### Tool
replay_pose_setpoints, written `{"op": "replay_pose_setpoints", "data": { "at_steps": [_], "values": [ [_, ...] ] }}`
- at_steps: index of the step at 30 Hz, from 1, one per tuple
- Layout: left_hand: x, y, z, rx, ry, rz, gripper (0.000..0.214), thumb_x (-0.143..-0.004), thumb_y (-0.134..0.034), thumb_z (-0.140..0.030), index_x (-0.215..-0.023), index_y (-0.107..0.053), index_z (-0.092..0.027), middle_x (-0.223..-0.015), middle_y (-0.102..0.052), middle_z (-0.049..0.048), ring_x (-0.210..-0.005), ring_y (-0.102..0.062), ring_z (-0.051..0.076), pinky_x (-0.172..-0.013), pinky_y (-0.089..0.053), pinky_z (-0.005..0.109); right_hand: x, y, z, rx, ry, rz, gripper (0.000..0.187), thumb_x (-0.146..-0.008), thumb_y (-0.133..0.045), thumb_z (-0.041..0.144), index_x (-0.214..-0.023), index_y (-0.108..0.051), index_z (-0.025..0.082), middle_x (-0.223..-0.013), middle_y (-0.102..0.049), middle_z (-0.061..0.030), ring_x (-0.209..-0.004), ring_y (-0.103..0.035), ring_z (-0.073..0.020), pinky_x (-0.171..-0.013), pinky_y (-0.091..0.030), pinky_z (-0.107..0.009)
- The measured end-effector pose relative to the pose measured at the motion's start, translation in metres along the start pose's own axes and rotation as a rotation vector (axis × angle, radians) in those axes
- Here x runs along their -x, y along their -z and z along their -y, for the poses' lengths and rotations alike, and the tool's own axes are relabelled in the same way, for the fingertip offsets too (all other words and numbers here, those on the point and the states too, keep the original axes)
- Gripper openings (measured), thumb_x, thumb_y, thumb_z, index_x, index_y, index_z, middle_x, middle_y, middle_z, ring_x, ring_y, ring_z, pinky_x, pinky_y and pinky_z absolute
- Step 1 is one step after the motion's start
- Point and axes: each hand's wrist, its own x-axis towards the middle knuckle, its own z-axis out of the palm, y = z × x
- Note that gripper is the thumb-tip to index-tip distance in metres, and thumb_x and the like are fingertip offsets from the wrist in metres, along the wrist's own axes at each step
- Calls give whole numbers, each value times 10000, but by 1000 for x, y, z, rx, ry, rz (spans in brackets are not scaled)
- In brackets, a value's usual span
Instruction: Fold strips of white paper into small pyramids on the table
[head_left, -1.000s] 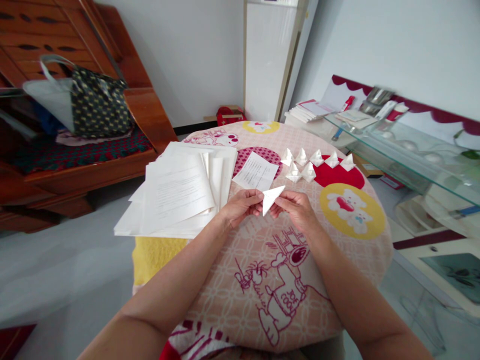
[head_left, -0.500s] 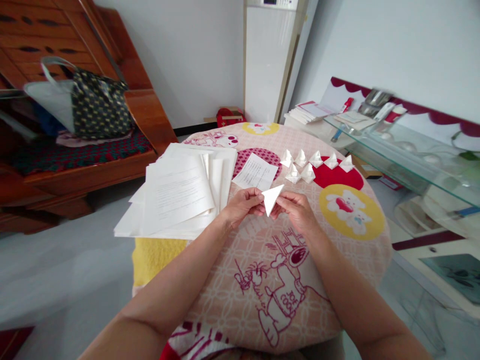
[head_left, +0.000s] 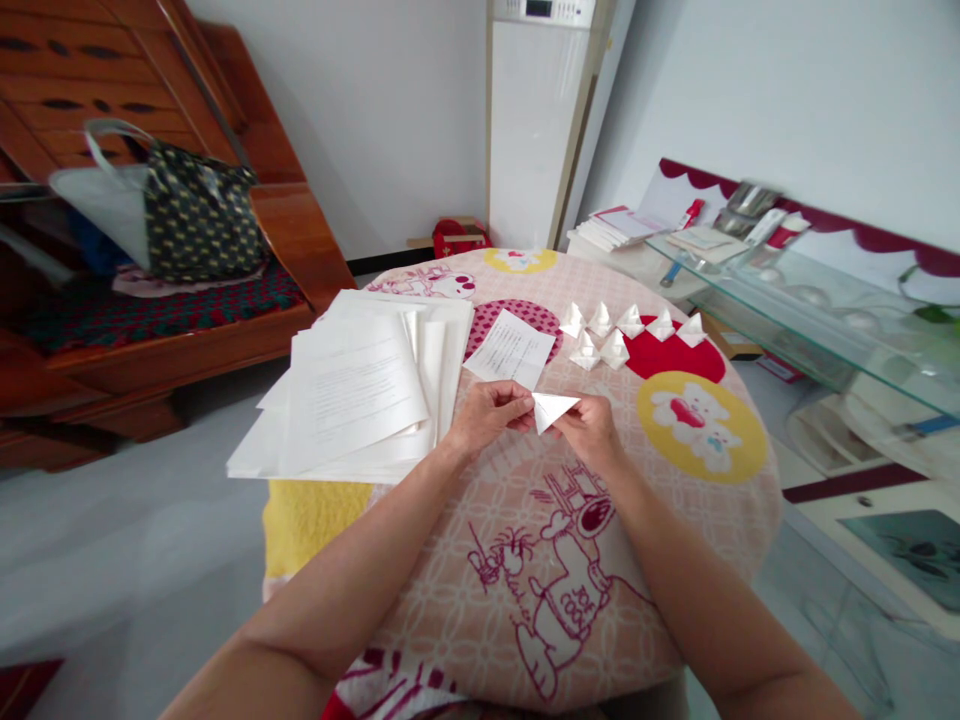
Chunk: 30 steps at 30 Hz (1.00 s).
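Observation:
A small white paper triangle (head_left: 553,408) is pinched between both my hands above the round table. My left hand (head_left: 489,412) grips its left edge with closed fingers. My right hand (head_left: 595,431) holds its right side, fingers curled round it. Just beyond my hands lies a small printed paper slip (head_left: 511,349). Several folded white paper pieces (head_left: 628,326) sit in a group farther back on the right. A thick stack of white sheets (head_left: 358,385) lies to the left of my left hand.
The table wears a pink cartoon-print cloth (head_left: 555,590). A glass shelf (head_left: 825,310) with small items runs along the right. A wooden bench (head_left: 165,310) with a patterned bag (head_left: 196,212) stands at the left. A white appliance (head_left: 534,120) stands behind.
The paper triangle has been folded smaller and flatter between my hands, and both hands have drawn closer together. The camera has tipped slightly downward.

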Motion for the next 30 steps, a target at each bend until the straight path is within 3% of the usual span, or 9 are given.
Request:
{"op": "replay_pose_setpoints", "data": {
  "at_steps": [5, 13, 19, 26, 30],
  "values": [
    [0, -2, 2, -3, 66, -56, 571, -616, -878, -674, -789, -788, -137, -751, -764, 72, -677, -700, 157, -684, -583, 263, 6, -1, 6, 390, 309, -84, 223, -841, -584, 278, -656, -671, 190, -614, -646, -35, -576, -545, -155, -577, -415, -275],
    [1, -7, 1, 75, 130, -39, 570, -565, -926, -635, -768, -799, -117, -782, -778, 96, -705, -696, 163, -752, -589, 288, 7, -6, -2, 650, 478, -109, 219, -920, -533, 229, -739, -655, 210, -717, -695, -78, -673, -593, -185, -659, -408, -293],
    [0, -5, 3, 106, 162, -51, 534, -522, -971, -557, -779, -810, -118, -777, -776, 84, -703, -684, 152, -751, -583, 282, 7, -7, -5, 635, 409, -124, 167, -890, -547, 190, -778, -669, 205, -725, -707, -67, -666, -595, -181, -631, -382, -277],
    [-2, -3, 5, 98, 196, -73, 561, -445, -998, -519, -775, -811, -106, -752, -772, 84, -677, -688, 157, -711, -582, 283, 8, -7, 2, 478, 270, -55, 171, -857, -545, 184, -733, -661, 208, -630, -644, -18, -580, -531, -159, -581, -356, -268],
    [-2, -1, 3, 75, 182, -72, 516, -477, -998, -478, -768, -804, -99, -748, -769, 84, -672, -687, 153, -702, -581, 276, 8, -8, 2, 400, 261, -34, 152, -827, -546, 180, -741, -669, 205, -653, -658, -15, -606, -562, -160, -594, -381, -259]
  ]
}}
